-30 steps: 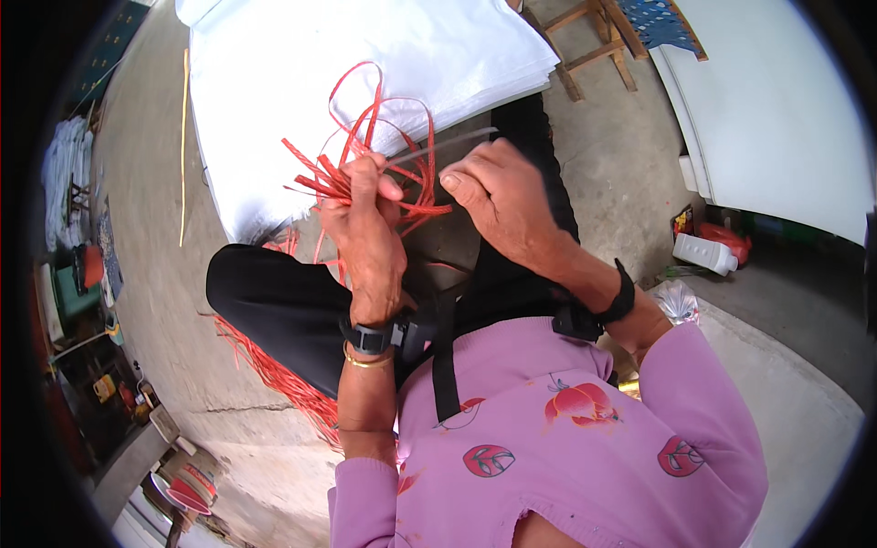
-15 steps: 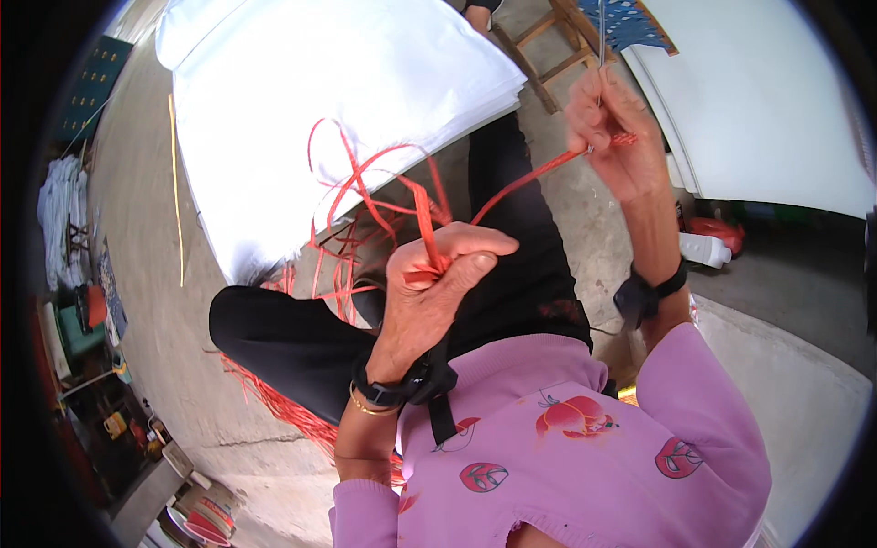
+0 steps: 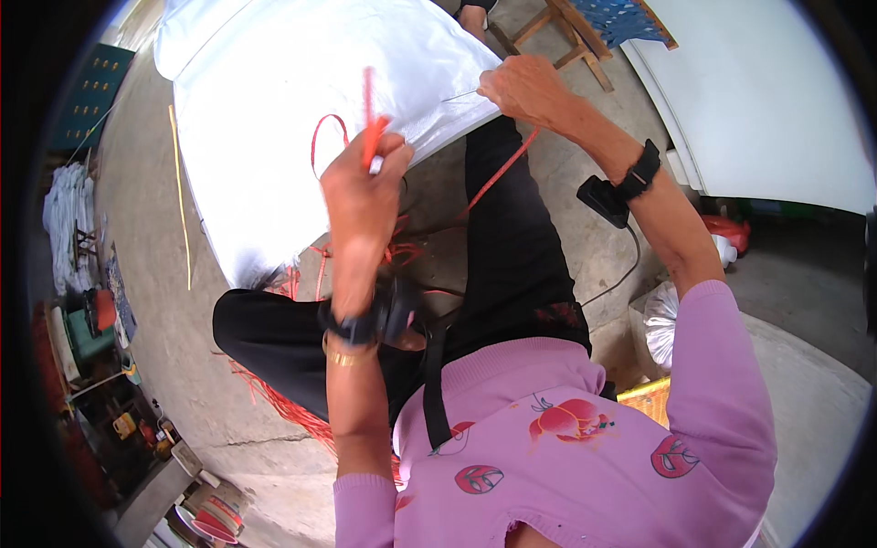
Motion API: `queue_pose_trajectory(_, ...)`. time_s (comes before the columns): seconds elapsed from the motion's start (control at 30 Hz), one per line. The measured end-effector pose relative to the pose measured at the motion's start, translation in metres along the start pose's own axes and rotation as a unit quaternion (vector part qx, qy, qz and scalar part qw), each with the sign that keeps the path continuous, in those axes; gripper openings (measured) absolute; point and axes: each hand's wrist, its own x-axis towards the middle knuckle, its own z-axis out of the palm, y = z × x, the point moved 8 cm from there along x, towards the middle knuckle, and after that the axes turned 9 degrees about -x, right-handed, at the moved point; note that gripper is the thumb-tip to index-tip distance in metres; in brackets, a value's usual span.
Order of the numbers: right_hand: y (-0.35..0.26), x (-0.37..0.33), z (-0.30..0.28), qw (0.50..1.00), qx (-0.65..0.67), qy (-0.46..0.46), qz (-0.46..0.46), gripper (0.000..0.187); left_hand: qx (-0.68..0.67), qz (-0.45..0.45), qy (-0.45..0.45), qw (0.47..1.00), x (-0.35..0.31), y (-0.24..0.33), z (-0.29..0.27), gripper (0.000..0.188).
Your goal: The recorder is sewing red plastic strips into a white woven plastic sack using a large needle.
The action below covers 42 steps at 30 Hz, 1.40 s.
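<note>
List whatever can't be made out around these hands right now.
All in the head view:
Red strip in the left hand: blurred, ends unclear.
Thin metal tool: rear part hidden by the right hand; too fine to tell whether it touches the white sheets.
Red bundle on the floor: partly hidden by the black trouser leg.
Foot: cut off by the upper edge.

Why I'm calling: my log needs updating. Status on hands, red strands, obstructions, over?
Left hand closed on red strands. Right hand gripping thin metal tool, tip over white stack. Loose red loop beside left hand, might snag.
</note>
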Motion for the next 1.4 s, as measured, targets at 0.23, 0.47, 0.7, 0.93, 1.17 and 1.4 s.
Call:
queue_pose_trajectory(0.23, 0.002, 0.007, 0.009, 0.999, 0.003, -0.049, 0.001, 0.028, 0.298, 0.024, -0.119, 0.947, 0.052, -0.048, 0.07, 0.02)
queue_pose_trajectory(0.47, 0.024, 0.007, -0.012, 0.978, 0.18, 0.052, 0.091, 0.029, 0.136, -0.096, -0.155, 0.974, 0.067, -0.081, 0.058, 0.018)
queue_pose_trajectory(0.7, -0.003, 0.027, -0.017, 0.989, 0.068, -0.013, 0.129, 0.026, 0.22, 0.075, -0.032, 0.972, 0.054, -0.011, 0.031, 0.015)
queue_pose_trajectory(0.93, -0.008, 0.033, -0.061, 0.972, 0.091, 0.15, 0.156, 0.012, 0.379, 0.132, 0.052, 0.915, 0.066, 0.015, 0.037, 0.016)
queue_pose_trajectory(1.17, -0.034, 0.051, -0.076, 0.935, 0.22, 0.221, 0.171, 0.011, -0.073, -0.045, 0.228, 0.97, 0.066, -0.031, -0.026, 0.018)
queue_pose_trajectory(1.4, -0.089, 0.086, -0.051, 0.895, 0.399, 0.135, 0.143, 0.014, -0.312, -0.104, 0.242, 0.913, 0.043, -0.049, -0.045, 0.03)
